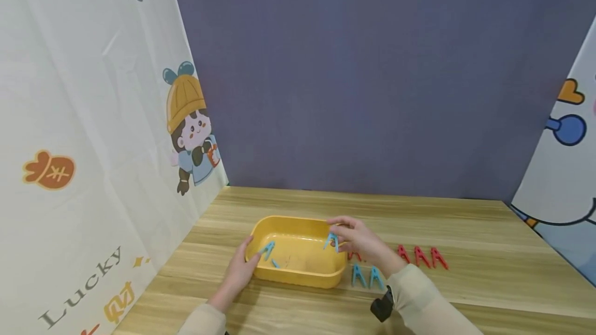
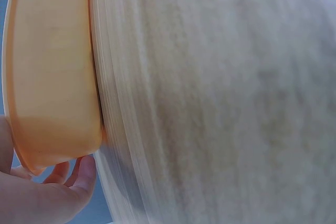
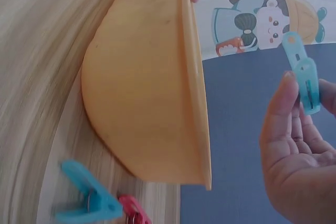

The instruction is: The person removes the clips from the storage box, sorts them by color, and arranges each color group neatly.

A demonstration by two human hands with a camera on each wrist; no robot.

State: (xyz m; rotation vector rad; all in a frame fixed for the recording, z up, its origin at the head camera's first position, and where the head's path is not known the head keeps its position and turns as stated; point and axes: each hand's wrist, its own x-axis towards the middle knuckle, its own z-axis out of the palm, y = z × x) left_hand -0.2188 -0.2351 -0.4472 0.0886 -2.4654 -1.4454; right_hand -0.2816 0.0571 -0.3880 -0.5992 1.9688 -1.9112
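Note:
My left hand (image 1: 240, 271) grips the left end of a yellow plastic basin (image 1: 300, 279), its thumb over the rim and its fingers against the outer wall. In the left wrist view those fingers (image 2: 84, 174) curl along the basin's end. Above the basin's right end, my right hand (image 1: 360, 239) pinches a light blue clothespin (image 3: 306, 80) between thumb and finger. A blue clothespin (image 1: 268, 250) lies inside the basin near my left thumb. Beside it shows part of another blue piece (image 1: 276, 263), mostly hidden by the front wall.
Right of the basin, two blue clothespins (image 1: 358, 275) lie on the wooden table (image 1: 493, 252). Behind them is a row of several red clothespins (image 1: 421, 256), partly covered by my right hand and forearm. A grey-blue panel (image 1: 372, 81) stands behind the table, a printed white sheet (image 1: 93, 118) at left.

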